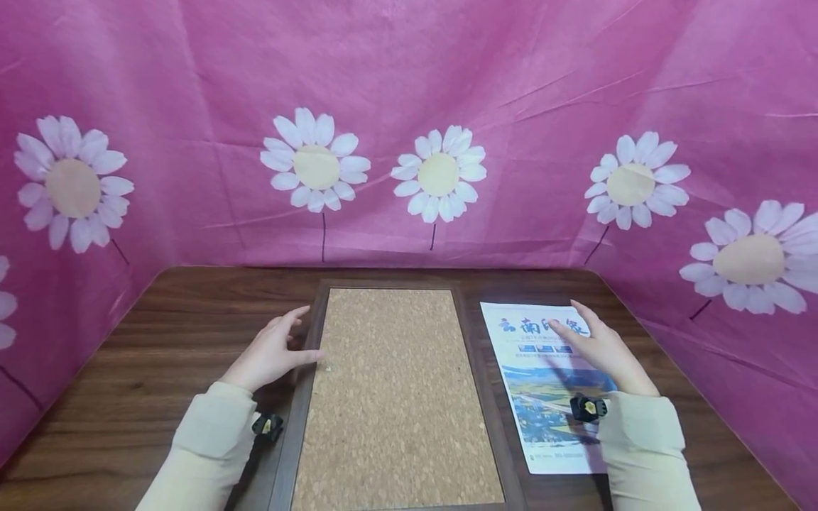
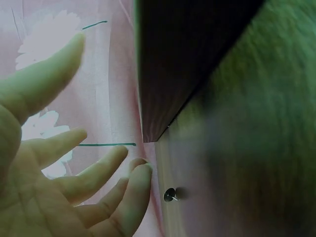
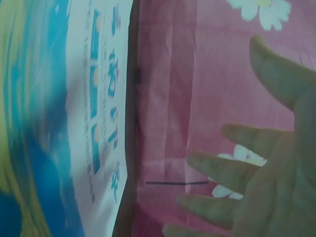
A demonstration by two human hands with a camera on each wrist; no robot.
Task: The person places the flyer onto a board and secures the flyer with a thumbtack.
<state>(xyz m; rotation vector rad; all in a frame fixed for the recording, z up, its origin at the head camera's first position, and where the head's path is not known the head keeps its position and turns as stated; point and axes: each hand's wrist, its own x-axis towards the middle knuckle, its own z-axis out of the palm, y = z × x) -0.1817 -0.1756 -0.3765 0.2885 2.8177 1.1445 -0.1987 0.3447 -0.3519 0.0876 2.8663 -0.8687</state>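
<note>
Cork faces the board (image 1: 396, 397), which lies in its dark frame on the wood-grain tabletop (image 1: 137, 387). The left hand (image 1: 271, 353) is at the board's left side, released, fingers spread and grasping nothing; its thumb tip overlaps the board's edge in the head view, and contact cannot be determined. A small tack (image 2: 169, 195) is recorded near the frame's corner in the left wrist view. A printed sheet (image 1: 540, 397) lies just right of the board, with blue lettering across its top and a landscape picture below. The right hand (image 1: 603, 349) is likewise released, fingers extended, over the sheet's upper right part. Pale sleeves (image 1: 211, 433) each carry a black device (image 1: 267, 426) at the cuff. Pink cloth (image 1: 511, 57) printed with white daisies encloses the tabletop behind and at both sides.
</note>
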